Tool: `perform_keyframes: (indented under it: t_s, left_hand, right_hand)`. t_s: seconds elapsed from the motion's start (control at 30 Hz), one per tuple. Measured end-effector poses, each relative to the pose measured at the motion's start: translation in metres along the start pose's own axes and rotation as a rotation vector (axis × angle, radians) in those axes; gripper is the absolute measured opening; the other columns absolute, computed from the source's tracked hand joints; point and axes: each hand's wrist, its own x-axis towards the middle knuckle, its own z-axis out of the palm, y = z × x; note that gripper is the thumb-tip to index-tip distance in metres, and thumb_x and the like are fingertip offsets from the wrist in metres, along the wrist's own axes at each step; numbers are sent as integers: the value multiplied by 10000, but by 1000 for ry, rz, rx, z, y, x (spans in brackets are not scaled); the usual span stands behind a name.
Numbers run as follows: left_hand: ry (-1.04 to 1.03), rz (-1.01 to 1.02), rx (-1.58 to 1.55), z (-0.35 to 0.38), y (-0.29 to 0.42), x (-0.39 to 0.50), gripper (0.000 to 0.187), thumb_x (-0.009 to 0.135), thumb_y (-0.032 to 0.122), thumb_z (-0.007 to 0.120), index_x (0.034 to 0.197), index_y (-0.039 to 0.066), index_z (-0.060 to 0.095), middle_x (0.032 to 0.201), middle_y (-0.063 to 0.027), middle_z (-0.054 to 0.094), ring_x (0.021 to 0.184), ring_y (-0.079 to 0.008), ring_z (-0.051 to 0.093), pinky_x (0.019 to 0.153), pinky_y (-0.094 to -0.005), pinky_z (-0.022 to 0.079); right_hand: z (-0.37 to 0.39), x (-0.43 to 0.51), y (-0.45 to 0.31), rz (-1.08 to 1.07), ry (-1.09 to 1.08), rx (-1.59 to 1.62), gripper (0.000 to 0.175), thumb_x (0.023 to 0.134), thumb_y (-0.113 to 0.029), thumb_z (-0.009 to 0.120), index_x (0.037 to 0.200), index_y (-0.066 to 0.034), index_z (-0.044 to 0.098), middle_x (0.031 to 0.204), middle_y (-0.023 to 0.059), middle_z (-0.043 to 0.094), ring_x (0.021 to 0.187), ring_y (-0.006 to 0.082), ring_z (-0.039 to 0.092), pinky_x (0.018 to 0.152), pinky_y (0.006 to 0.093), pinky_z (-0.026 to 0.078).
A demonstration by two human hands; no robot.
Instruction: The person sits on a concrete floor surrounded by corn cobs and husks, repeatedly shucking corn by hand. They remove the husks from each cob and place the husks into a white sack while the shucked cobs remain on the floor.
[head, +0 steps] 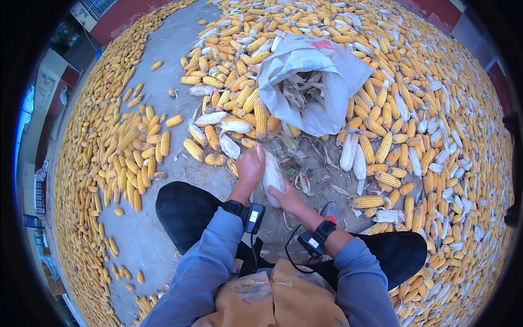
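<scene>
Between my hands is an ear of corn in its pale husk (271, 173), held above the ground in front of my knees. My left hand (250, 165) grips its upper end, thumb pointing up along it. Lower down, my right hand (283, 196) is closed around the other end, with the thumb across the husk. Just beyond, a white woven sack (314, 112) lies open on the corn pile, its mouth towards me and dry husks (302, 92) inside. Several ears in white husks (230, 144) rest left of the sack, among bare yellow ears (193, 149).
A broad pile of corn, bare and husked ears mixed (433, 139), spreads ahead and to the right. Husked-clean yellow ears (135, 163) are heaped at the left on the concrete floor (163, 90). Loose husk scraps (303, 183) litter the ground. Cabled devices are strapped to both wrists.
</scene>
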Motion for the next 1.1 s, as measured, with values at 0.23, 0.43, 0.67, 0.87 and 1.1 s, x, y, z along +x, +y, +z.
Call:
perform_keyframes:
  t_s: [0.23, 0.43, 0.67, 0.87, 1.1]
  left_hand:
    - [188, -138, -131, 15, 1, -5, 466, 942, 272, 374, 617, -11, 549, 566, -201, 549, 500, -372, 530, 483, -438, 416]
    - [203, -319, -547, 21, 14, -9, 503, 962, 308, 341, 657, -55, 509, 543, -205, 473, 481, -322, 410, 496, -421, 351]
    - [-173, 71, -414, 14, 43, -18, 414, 931, 284, 399, 700, -21, 557, 650, -241, 548, 598, -423, 532, 519, -468, 393]
    - [-728, 529, -331, 10, 82, -67, 432, 917, 357, 413, 693, 24, 570, 651, -195, 579, 619, -393, 561, 592, -461, 450]
    - [-1181, 474, -176, 41, 29, -99, 432, 926, 395, 383, 795, 42, 594, 758, -179, 599, 688, -365, 580, 642, -430, 463]
  right_hand:
    - [24, -11, -13, 151, -95, 419, 518, 878, -404, 550, 1249, -88, 373, 1082, 86, 529, 883, 190, 582, 749, 346, 504]
    - [8, -1, -40, 112, -236, 631, 557, 900, -470, 471, 1276, -71, 373, 1137, 79, 526, 987, 163, 540, 861, 340, 444]
    - [-21, 18, -46, -205, 7, 411, 534, 875, -455, 536, 1187, -28, 461, 1021, 53, 562, 883, 138, 548, 786, 294, 456]
    - [-87, 41, -54, -29, 195, 518, 616, 848, -581, 475, 1113, -26, 482, 865, 99, 583, 768, 200, 584, 722, 345, 496]
    - [-137, 38, -47, -188, 297, 400, 575, 899, -517, 440, 1162, -6, 459, 1009, 90, 544, 922, 176, 531, 816, 331, 444]
